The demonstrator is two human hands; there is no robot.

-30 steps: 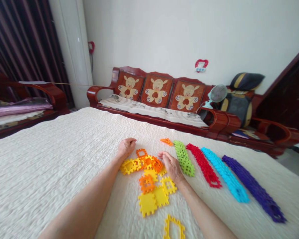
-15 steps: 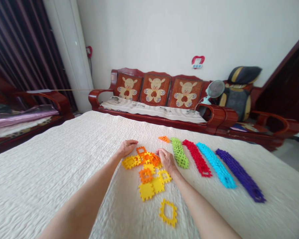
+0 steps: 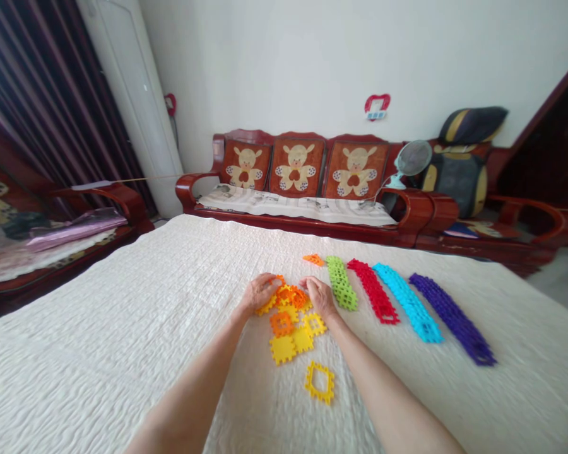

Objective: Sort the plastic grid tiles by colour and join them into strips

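Observation:
My left hand is over the left edge of a loose pile of yellow and orange notched pieces, fingers curled around something I cannot make out. My right hand rests at the pile's right side, its fingers pressed together beside an orange piece. Nearer to me lie an orange square, a solid yellow square and a yellow frame. Rows of green, red, light blue and purple pieces lie to the right.
A small orange group lies beyond the pile on the pale quilted cover. Behind stand a wooden sofa with bear cushions, a small fan and a chair with a dark massage pad.
My left hand has moved right and toward the pile, now covering part of the yellow pieces at its left. My right hand stays near the orange pieces. The view has shifted slightly.

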